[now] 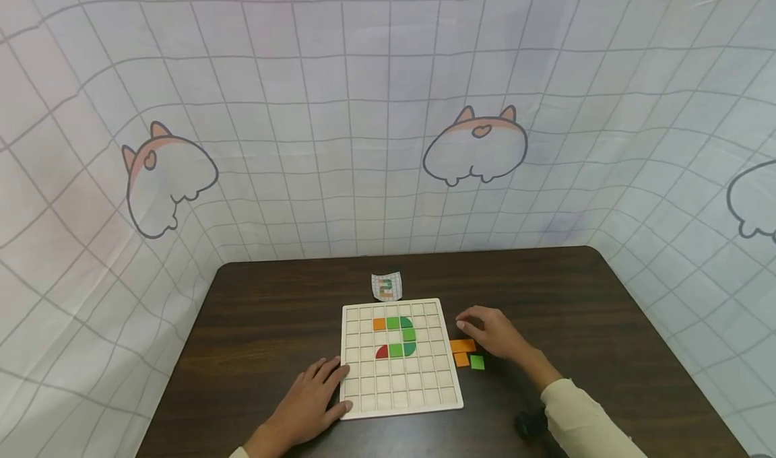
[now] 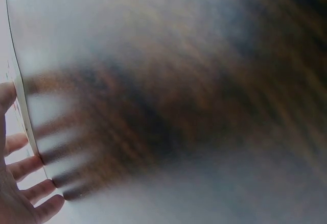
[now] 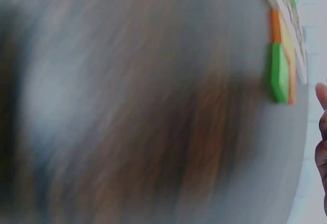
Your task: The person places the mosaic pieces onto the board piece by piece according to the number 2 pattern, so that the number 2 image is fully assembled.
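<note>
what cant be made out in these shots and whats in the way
- Head view: the exact cells on the pattern card, too small.
- Head view: what the dark object is; the right sleeve partly covers it.
- Head view: the rest of the far-right wall drawing, cut off by the right edge.
- Left wrist view: most of the board, cut off by the left edge.
- Right wrist view: most of the right hand, cut off by the right edge.

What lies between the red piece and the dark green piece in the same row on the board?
In the head view, a single light green square lies between the red piece and the dark green piece on the board.
</note>
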Motion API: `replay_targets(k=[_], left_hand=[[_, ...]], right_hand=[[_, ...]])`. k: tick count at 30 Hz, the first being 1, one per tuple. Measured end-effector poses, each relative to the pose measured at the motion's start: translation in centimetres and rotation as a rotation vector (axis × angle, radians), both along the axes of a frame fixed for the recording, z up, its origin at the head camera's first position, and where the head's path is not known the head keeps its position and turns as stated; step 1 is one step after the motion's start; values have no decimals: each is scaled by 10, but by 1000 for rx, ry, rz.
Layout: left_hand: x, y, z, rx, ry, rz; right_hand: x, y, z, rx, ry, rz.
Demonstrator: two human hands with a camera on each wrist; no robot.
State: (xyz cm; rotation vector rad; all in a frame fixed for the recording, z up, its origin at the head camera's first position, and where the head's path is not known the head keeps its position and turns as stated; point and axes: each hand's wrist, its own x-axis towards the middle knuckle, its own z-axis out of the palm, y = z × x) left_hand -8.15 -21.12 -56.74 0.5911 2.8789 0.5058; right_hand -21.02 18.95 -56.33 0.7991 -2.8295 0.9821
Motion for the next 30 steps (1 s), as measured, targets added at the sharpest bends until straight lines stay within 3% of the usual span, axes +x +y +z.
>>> replay_targets(k=[5,14,19,30], left_hand=[[-1,0,0,-3,4,1],[-1,0,-4,-26,11,0],[-1,1,-2,-23,4,6],[-1,1,-1,-30,-11,10]], right_hand=[[4,13,-2,65,-36,31],[11,28,-6,150,-74,16],[11,27,-7,154,-58,-14],[11,24,-8,142,-69,15]])
